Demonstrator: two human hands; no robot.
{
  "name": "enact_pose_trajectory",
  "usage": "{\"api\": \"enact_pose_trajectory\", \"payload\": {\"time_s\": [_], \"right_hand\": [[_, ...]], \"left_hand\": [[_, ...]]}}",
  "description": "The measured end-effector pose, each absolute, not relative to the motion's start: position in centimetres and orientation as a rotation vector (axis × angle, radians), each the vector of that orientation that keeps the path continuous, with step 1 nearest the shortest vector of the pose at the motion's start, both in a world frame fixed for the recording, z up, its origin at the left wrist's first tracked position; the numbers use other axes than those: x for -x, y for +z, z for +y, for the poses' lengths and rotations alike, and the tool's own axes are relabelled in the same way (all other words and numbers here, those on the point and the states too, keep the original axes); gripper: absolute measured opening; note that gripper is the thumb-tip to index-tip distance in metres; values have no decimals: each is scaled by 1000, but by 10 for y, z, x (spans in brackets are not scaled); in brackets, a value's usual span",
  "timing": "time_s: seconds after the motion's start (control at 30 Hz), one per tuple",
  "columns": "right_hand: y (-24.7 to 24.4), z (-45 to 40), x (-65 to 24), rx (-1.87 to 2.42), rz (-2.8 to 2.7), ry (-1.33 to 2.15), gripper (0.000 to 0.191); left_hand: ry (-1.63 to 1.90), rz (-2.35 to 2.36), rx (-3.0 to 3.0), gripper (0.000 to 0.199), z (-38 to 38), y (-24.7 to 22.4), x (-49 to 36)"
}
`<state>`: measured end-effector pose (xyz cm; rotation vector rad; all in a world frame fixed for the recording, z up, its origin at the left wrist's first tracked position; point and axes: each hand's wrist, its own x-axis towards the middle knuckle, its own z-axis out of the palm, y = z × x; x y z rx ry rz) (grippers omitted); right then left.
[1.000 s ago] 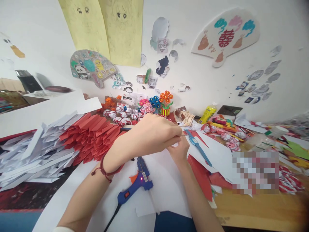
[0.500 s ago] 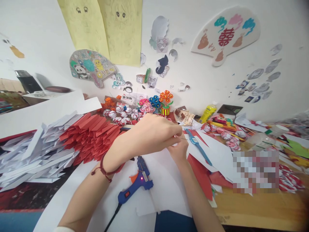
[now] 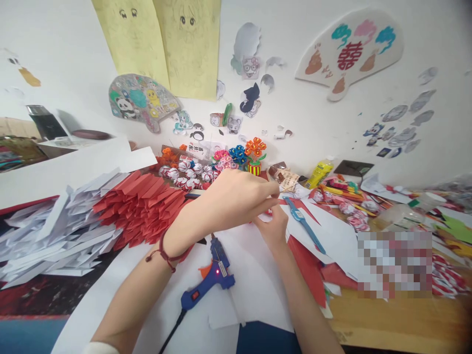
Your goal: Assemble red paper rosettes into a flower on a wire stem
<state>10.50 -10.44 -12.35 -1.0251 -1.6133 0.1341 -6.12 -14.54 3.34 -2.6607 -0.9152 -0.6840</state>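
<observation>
My left hand (image 3: pixel 236 194), with a dark red cord bracelet (image 3: pixel 162 253) at its wrist, is closed, back towards me. Its fingertips meet those of my right hand (image 3: pixel 275 223), which is also closed. Between them shows a bit of a small red-and-white piece (image 3: pixel 268 212); the rest is covered by the fingers. What the left fingers pinch is hidden. Below the hands a blue glue gun (image 3: pixel 208 280) lies on white paper (image 3: pixel 258 275), its small light glowing and its orange trigger to the left.
Left of my arms lie piles of folded red paper strips (image 3: pixel 143 206) and white paper strips (image 3: pixel 70 231). Red-and-white paper balls (image 3: pixel 190 172) and a flower pot (image 3: pixel 254 169) stand behind. A blue watch (image 3: pixel 304 223), yellow bottle (image 3: pixel 319 173) and clear bottle (image 3: pixel 398 216) are right.
The fingers have shifted slightly, and the red-and-white piece now shows between them. A thin line seen by the fingertips earlier is no longer visible. The glue gun stays put.
</observation>
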Motion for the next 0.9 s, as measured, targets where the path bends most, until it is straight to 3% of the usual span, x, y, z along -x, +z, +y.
{"api": "enact_pose_trajectory", "payload": {"time_s": [0.57, 0.9], "right_hand": [[-125, -108, -95, 863, -1614, 613, 46], [-122, -107, -94, 699, -1490, 941, 36]], "left_hand": [[-987, -1167, 2511, 29, -133, 28, 59], [-1123, -1193, 2535, 30, -127, 26, 61]]}}
